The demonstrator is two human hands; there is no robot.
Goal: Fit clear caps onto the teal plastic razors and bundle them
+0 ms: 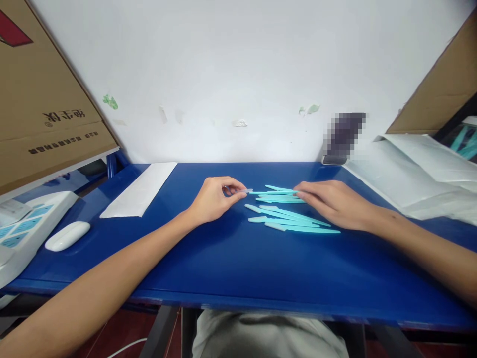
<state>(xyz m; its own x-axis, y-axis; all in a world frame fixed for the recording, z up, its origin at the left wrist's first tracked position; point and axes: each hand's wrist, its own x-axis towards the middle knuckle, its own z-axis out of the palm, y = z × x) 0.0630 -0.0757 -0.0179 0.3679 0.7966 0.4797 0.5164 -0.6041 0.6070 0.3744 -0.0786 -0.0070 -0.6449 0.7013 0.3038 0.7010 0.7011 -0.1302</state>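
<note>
Several slim light-blue plastic sticks (294, 221) lie in a loose heap on the blue table (231, 263). My left hand (216, 199) is closed in a pinch on the pale tip of one stick (274, 192) at the heap's upper left. My right hand (331, 201) rests on the right side of the heap, fingers curled over the other end of that same stick and its neighbours. The sticks nearest me lie untouched.
A flat white sheet (139, 191) lies at the table's left. A white mouse (67, 235) and a white device (22, 228) sit at the far left under a cardboard box (44, 99). White bags (413, 174) pile at the right. A dark phone (341, 139) leans on the wall.
</note>
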